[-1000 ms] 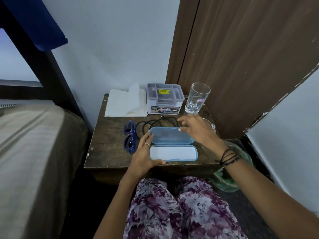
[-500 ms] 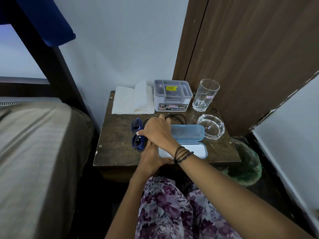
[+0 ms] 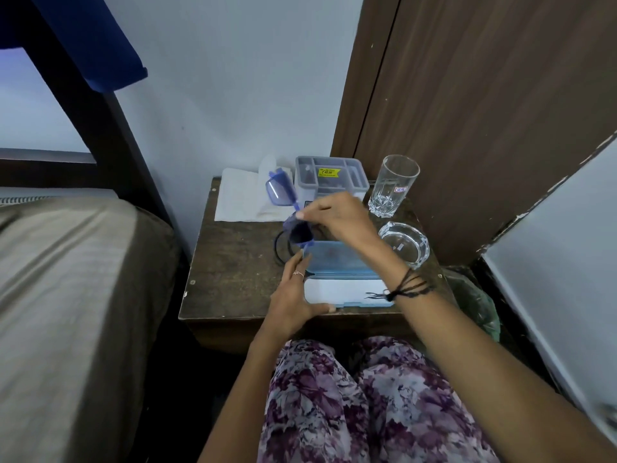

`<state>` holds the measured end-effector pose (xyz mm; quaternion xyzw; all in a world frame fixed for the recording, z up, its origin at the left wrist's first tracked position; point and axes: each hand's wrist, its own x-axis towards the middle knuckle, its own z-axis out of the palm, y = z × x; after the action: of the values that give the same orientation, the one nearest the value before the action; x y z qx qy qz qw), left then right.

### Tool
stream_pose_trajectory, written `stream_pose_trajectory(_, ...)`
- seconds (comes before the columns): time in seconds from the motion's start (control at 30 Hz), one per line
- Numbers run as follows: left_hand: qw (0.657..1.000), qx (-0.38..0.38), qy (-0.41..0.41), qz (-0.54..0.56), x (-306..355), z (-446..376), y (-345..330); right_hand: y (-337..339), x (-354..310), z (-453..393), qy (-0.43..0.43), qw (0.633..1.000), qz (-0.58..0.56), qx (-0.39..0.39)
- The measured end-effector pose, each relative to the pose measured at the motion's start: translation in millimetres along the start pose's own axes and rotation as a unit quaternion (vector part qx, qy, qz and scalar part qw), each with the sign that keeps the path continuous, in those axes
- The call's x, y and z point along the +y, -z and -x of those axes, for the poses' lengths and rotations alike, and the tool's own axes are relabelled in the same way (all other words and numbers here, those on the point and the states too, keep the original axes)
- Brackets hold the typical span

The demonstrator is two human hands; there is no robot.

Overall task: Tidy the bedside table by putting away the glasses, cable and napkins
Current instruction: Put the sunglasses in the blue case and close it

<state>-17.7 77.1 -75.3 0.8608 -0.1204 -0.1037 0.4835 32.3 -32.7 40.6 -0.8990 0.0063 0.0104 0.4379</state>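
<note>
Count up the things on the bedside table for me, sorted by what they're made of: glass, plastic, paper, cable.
Glass: 2, the tumbler and the ashtray
Plastic: 3, the sunglasses held in the right hand, the open glasses case, the grey organiser box
Paper: 1 napkin stack
Cable: 1 black cable
Total: 7

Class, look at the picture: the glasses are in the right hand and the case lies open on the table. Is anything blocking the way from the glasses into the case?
Nothing visible does. The right hand holds the glasses lifted just above the open case, whose white tray shows bare; the left hand steadies the case's left end, outside the tray.
</note>
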Motion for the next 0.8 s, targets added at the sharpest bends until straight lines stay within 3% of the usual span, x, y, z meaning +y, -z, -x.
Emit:
stream_pose_trajectory(0.2, 1.000, -0.001, 0.001, 0.004, 2.1, 1.3, 1.1, 67.3, 10.6, 21.7, 0.039, 0.997, 0.055, -0.035)
stream_pose_trajectory(0.33, 1.000, 0.003, -0.002, 0.010, 1.3, 1.8, 0.6, 91.2, 33.6, 30.9, 0.068, 0.979, 0.183, -0.061)
stream_pose_trajectory(0.57, 1.000, 0.014, -0.007, 0.014, 1.3, 1.3, -1.1, 70.3, 74.1, 55.0, 0.114, 0.919, 0.368, -0.089)
stream_pose_trajectory(0.8, 0.999, 0.021, -0.021, 0.032, -4.8, 1.5, -2.4, 49.3, 91.0, 56.3, 0.182, 0.879, 0.434, -0.076)
